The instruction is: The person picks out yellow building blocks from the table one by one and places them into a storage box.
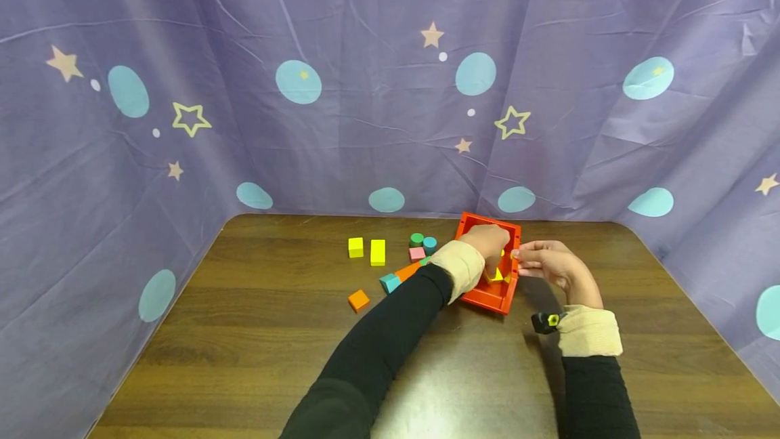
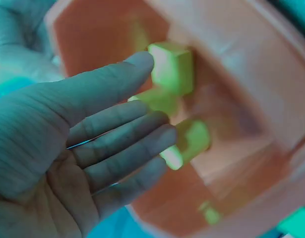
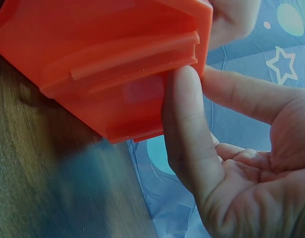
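Observation:
A red plastic bin (image 1: 487, 303) with several yellow pieces inside sits at the right back of the table. My left hand (image 1: 486, 242) reaches down into it. In the left wrist view, the thumb tip lies right at a yellow block (image 2: 173, 69), and the nearly straight fingers come up to a yellow cylinder (image 2: 192, 141). Another yellow piece (image 2: 159, 100) is partly hidden behind the fingers. My right hand (image 1: 551, 266) pinches the bin's right wall at the rim between thumb and finger, as the right wrist view shows on the red wall (image 3: 127, 64).
Left of the bin lie a yellow cube (image 1: 356, 248), a yellow block (image 1: 378, 253), a green cylinder (image 1: 417, 239), a blue cylinder (image 1: 429, 245), a pink block (image 1: 417, 254), an orange block (image 1: 359, 301) and a blue piece (image 1: 390, 282). A purple curtain (image 1: 341, 141) hangs behind the wooden table (image 1: 262, 330).

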`<state>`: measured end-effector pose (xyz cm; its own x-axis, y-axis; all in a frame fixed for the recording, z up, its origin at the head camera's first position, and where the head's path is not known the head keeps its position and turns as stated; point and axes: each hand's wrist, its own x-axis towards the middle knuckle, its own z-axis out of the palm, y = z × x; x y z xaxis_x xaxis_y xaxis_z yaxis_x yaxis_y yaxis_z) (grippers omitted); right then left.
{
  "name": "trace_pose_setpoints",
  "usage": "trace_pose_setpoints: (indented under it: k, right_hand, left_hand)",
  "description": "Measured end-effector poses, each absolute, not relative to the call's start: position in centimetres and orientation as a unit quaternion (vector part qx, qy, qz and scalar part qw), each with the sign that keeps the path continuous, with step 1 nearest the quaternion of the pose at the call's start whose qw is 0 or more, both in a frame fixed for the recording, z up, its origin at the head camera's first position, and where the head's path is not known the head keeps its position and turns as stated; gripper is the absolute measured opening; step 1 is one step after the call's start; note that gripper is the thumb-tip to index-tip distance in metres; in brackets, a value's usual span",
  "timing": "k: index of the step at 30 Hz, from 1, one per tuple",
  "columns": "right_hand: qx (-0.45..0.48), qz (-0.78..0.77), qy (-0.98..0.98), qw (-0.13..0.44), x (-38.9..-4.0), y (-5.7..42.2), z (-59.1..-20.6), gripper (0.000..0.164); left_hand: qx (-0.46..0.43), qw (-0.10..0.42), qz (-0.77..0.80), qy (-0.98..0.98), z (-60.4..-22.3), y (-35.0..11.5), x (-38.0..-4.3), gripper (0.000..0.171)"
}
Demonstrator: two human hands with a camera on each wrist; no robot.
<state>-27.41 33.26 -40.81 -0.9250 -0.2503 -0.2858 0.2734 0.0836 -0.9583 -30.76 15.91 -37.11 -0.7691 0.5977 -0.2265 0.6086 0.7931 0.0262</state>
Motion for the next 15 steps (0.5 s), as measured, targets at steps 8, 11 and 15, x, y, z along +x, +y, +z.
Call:
trace_pose_setpoints:
  k: [8, 11, 15]
  right_hand:
    - [0.010, -0.675, 0.713, 0.190, -27.5, 33.5, -40.9, 0.007]
    - [0.011, -0.670, 0.717, 0.189, -27.7, 33.5, -41.1, 0.012]
    - [0.009, -0.666, 0.721, 0.189, -27.6, 33.5, -41.2, 0.015]
  left_hand:
    - [0.333, 0.093, -0.042, 0.937, -34.3, 14.5, -31.1, 0.041]
    - [0.335, 0.080, -0.033, 0.938, -33.3, 13.8, -31.2, 0.037]
    - [0.351, 0.064, -0.021, 0.934, -32.0, 12.7, -31.2, 0.029]
